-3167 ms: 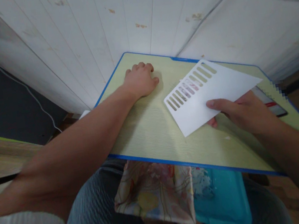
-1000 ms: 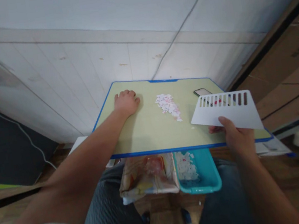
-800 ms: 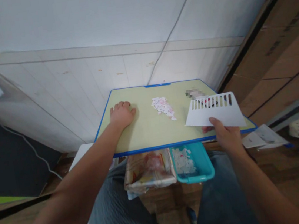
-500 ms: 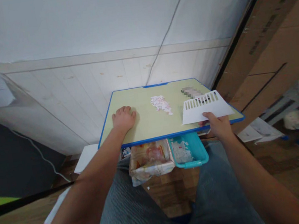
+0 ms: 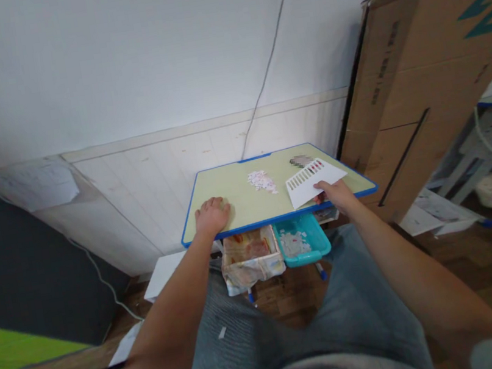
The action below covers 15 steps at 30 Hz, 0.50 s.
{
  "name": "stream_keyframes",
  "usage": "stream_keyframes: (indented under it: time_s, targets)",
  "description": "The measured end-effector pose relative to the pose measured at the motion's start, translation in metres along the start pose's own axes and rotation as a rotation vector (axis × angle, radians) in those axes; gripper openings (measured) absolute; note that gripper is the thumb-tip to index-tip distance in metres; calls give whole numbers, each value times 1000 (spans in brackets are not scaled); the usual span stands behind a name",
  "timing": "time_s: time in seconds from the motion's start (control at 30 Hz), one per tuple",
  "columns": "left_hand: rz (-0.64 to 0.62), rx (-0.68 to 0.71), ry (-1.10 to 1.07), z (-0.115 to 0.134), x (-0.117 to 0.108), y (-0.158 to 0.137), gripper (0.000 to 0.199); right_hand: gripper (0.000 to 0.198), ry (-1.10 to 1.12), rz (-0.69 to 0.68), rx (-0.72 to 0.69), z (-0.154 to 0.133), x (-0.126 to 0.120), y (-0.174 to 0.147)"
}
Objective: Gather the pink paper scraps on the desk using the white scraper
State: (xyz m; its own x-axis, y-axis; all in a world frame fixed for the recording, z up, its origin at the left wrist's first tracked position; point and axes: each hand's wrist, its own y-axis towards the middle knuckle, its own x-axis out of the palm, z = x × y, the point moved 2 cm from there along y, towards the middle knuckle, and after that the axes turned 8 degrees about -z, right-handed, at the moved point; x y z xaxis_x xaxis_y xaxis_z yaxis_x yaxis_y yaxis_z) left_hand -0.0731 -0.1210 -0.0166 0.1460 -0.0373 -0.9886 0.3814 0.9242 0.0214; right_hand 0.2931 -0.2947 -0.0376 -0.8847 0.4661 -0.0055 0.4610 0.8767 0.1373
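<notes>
My right hand (image 5: 336,191) grips a white card with a row of slots (image 5: 313,184) by its near edge, thumb on top. The card is held over the right part of a small pale-yellow table (image 5: 239,201) with a blue rim. My left hand (image 5: 212,215) lies on the table's left part, fingers stretched forward and holding nothing. Between the hands is a pile of small white paper pieces (image 5: 261,181), touched by neither. Behind the card lies a blurred-out item (image 5: 301,161), whose kind I cannot make out.
Under the table's front edge hang a cloth-lined basket (image 5: 253,268) and a turquoise basket (image 5: 316,238) with white scraps inside. A tall cardboard box (image 5: 403,93) stands at the right. The wall (image 5: 139,58) with a grey cable (image 5: 272,51) is behind.
The view has shifted, with more of the wall and cardboard box showing. The card in my right hand has turned and tilted. My left hand still rests on the table.
</notes>
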Motion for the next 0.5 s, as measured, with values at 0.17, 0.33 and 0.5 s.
stream_keyframes:
  time_s: [0.17, 0.33, 0.5]
  targets:
    - [10, -12, 11, -5, 3, 5, 61, 29, 12, -7, 13, 3, -2, 1]
    - [10, -6, 17, -5, 3, 4, 61, 26, 14, -16, 11, 3, -2, -1]
    - [38, -8, 17, 3, -1, 0, 57, 25, 3, -6, 10, -2, -1, -2]
